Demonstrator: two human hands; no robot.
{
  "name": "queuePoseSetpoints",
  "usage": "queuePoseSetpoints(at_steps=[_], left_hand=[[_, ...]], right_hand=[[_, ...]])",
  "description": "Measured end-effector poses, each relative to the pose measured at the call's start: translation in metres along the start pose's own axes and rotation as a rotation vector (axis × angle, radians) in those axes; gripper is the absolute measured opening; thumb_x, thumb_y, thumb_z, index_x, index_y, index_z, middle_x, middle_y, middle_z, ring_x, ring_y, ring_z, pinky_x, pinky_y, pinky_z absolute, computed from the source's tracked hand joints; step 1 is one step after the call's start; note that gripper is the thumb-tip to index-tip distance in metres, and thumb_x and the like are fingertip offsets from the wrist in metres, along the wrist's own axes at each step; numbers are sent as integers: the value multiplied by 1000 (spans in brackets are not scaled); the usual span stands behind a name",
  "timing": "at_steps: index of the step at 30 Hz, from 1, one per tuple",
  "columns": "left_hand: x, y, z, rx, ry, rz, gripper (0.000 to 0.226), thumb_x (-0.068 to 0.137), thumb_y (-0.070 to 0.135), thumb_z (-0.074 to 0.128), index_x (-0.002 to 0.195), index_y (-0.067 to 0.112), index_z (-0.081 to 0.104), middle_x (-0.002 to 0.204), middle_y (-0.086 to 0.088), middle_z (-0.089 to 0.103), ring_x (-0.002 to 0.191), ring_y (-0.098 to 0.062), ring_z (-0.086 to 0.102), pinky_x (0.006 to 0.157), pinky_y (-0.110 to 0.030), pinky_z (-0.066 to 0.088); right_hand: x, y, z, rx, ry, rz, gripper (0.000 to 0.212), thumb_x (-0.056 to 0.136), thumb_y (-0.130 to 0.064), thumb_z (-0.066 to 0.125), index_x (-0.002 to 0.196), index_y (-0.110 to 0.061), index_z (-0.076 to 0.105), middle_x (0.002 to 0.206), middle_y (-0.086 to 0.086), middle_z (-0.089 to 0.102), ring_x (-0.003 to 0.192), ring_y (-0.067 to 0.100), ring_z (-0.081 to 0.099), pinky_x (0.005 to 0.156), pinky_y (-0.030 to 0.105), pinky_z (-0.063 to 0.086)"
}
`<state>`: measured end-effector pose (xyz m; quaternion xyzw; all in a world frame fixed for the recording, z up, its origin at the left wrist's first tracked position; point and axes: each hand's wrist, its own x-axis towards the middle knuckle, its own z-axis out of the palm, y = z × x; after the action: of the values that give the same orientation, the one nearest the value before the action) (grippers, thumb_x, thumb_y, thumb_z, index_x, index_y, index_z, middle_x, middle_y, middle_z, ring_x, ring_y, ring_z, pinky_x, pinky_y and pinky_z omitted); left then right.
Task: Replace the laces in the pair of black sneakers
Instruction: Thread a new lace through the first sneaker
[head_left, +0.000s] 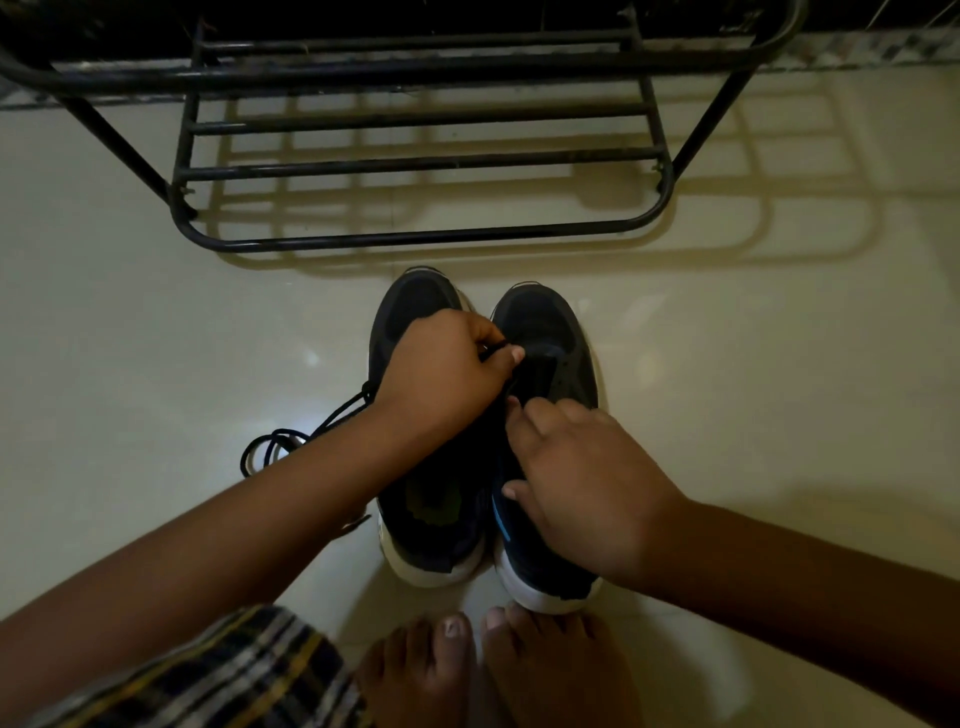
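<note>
Two black sneakers with white soles stand side by side on the pale floor, toes pointing away: the left sneaker and the right sneaker. My left hand reaches across them and pinches a thin black lace end over the right sneaker's tongue. My right hand rests on the right sneaker, its fingers curled at the eyelet edge. A loose black lace lies coiled on the floor left of the shoes, partly hidden by my left forearm.
A black metal shoe rack stands just beyond the sneakers' toes. My bare feet sit right behind the heels. Checked cloth covers my left knee. Pale tiled floor spreads to both sides.
</note>
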<state>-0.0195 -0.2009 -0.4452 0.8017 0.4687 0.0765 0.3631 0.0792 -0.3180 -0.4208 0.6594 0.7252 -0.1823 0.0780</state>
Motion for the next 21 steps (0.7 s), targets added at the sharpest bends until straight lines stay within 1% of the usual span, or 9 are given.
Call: queuePoseSetpoints(at_steps=[2,4,6,9,11,13,16,18,21], left_hand=[[1,1,-1,10,-11,-11,17,84,36,67,86,20,70,83,5,70,79,-4,62,67,-17,47],[1,1,-1,1,-50,-31,22,77,39,74,87,21,66,80,9,65,77,-1,60,66,-13,46],[0,1,0,-3,-87,-34,22,74,33,78,88,23,64,77,12,62,74,1,59,68,-15,48],[-2,-1,1,-51,-58,-46,18,75,21,76,83,25,60,75,13,62,76,-2,62,75,-21,50],[-3,-2,2,-110,-31,-61,22,74,17,75,78,27,56,76,9,66,77,-4,64,74,-23,50],[-4,-3,4,-145,-9,-74,25,72,17,76,74,28,53,75,7,68,75,-4,65,71,-21,49],[-5,-4,6,-169,11,-91,26,72,18,76,73,28,52,74,7,69,72,1,63,65,-11,44],[-6,-5,7,-181,19,-85,26,72,17,76,75,27,52,75,7,68,72,4,62,60,-5,41],[-7,-6,10,-188,23,-51,25,74,15,75,78,26,53,77,6,68,75,-1,64,64,-9,45]], right_hand=[[0,-2,2,-48,50,-16,68,75,-43,70,125,1,55,100,9,61,83,25,57,66,35,48],[1,0,8,-73,26,-57,61,76,-37,71,123,-1,56,102,10,60,86,27,57,68,35,46],[1,-1,5,-65,30,-109,54,75,-29,70,121,-4,56,106,10,58,90,27,55,71,35,45],[4,9,2,148,85,-111,43,91,-24,51,132,-13,43,118,5,45,106,24,47,81,29,37],[11,20,-5,360,118,24,32,93,-23,50,124,-17,51,108,3,45,101,22,50,79,25,36],[20,35,-7,446,218,133,27,90,-20,57,116,-17,60,100,-2,43,96,21,54,80,27,41],[35,49,-3,444,244,206,23,86,-20,63,108,-15,64,97,-5,42,94,20,56,79,26,42],[41,51,-2,446,248,222,19,85,-21,64,103,-16,63,96,-5,42,93,22,57,79,30,46],[45,47,0,378,274,192,19,84,-21,62,103,-17,58,101,-1,44,90,26,57,74,37,49]])
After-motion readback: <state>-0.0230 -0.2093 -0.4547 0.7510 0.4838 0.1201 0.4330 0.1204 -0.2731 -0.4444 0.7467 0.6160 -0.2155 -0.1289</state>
